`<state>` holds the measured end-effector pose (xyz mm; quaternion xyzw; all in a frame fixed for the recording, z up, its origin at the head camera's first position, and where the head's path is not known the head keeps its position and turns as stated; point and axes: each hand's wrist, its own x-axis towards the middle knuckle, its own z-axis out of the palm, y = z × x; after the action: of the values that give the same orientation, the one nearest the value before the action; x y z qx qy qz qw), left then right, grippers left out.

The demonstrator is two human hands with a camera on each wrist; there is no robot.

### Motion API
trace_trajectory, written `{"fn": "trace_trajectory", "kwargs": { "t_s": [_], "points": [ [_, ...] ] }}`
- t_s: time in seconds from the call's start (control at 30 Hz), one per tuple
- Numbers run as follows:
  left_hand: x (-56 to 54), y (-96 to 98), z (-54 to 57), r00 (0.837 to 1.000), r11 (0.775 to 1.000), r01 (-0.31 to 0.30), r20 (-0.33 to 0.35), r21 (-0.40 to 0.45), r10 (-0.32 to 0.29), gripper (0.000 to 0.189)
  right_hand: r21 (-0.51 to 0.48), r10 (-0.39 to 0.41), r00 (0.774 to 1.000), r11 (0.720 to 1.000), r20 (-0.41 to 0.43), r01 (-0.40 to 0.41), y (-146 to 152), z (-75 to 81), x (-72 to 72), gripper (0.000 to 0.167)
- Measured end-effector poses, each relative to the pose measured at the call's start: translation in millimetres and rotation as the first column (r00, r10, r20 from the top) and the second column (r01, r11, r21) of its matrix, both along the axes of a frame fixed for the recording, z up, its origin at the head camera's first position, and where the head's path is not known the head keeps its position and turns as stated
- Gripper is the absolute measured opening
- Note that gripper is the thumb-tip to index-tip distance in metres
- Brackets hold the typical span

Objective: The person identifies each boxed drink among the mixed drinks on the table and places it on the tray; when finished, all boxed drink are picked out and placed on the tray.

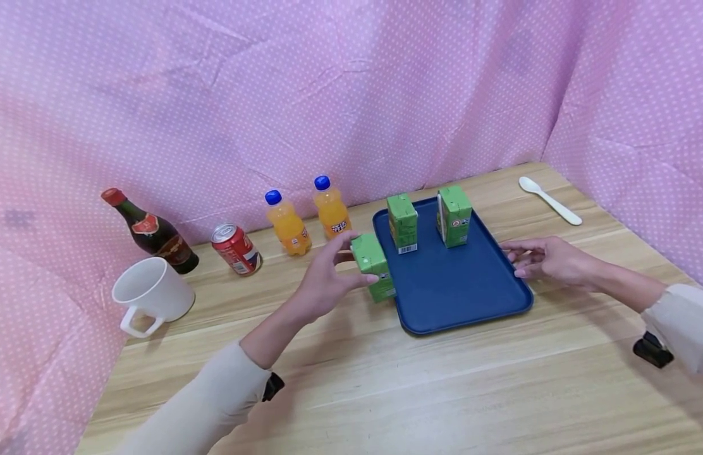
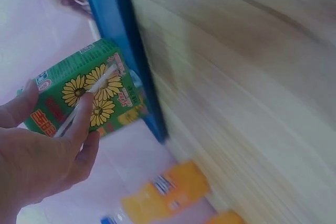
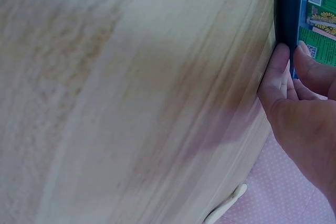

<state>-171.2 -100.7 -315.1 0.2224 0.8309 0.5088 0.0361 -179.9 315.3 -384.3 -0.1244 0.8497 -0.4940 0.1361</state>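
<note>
My left hand (image 1: 323,278) grips a green juice box (image 1: 372,265) at the tray's left edge, with the thumb on one side and fingers on the other. In the left wrist view, yellow flowers and a white straw show on that juice box (image 2: 97,87). The blue tray (image 1: 459,284) lies on the table. On it, two more green juice boxes stand upright, one at the back left (image 1: 403,224) and another at the back right (image 1: 455,218). My right hand (image 1: 556,260) pinches the tray's right rim between thumb and fingers, as the right wrist view shows.
Left of the tray stand two orange soda bottles (image 1: 289,224) with blue caps, a red can (image 1: 238,251), a dark bottle (image 1: 160,237) and a white mug (image 1: 155,291). A white spoon (image 1: 550,200) lies behind my right hand. Pink dotted cloth (image 1: 351,95) hangs behind the table.
</note>
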Motion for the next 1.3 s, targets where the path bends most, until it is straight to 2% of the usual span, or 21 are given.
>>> {"fn": "trace_trajectory", "kwargs": {
  "t_s": [0.2,0.37,0.5,0.7,0.93,1.13,1.3],
  "points": [
    [-2.7,30.2,0.7,1.000,1.000,0.025,0.010,0.008,-0.025,0.064,-0.014,0.005,1.000,1.000,-0.003,-0.005,-0.3,-1.4,-1.5,0.061],
    [-5.1,45.2,-2.2,0.998,0.998,0.056,0.001,-0.035,-0.057,0.064,-0.010,0.002,1.000,1.000,0.015,-0.001,-3.1,0.0,-1.1,0.061],
    [-5.1,52.7,-7.0,0.998,0.996,0.065,0.023,-0.065,-0.063,0.065,-0.006,0.000,1.000,1.000,0.021,0.000,-4.2,0.5,-0.6,0.062],
    [-2.5,58.4,-15.0,0.997,0.991,0.059,0.053,-0.118,-0.053,0.068,0.018,0.001,1.000,1.000,0.006,-0.001,-4.5,-0.4,0.2,0.062],
    [0.1,60.1,-19.9,0.997,0.990,0.013,0.074,-0.142,-0.002,0.072,0.030,0.016,1.000,0.999,0.004,-0.016,-5.5,0.1,-2.0,0.062],
    [2.2,61.1,-21.5,0.996,0.993,-0.005,0.092,-0.121,0.016,0.074,0.018,0.008,1.000,1.000,0.023,-0.009,-5.2,-0.1,-2.0,0.062],
    [4.0,59.4,-17.9,0.991,0.992,0.016,0.134,-0.127,0.001,0.090,0.023,0.027,1.000,0.999,0.010,-0.028,-3.1,2.6,-2.8,0.061]
  ]
}}
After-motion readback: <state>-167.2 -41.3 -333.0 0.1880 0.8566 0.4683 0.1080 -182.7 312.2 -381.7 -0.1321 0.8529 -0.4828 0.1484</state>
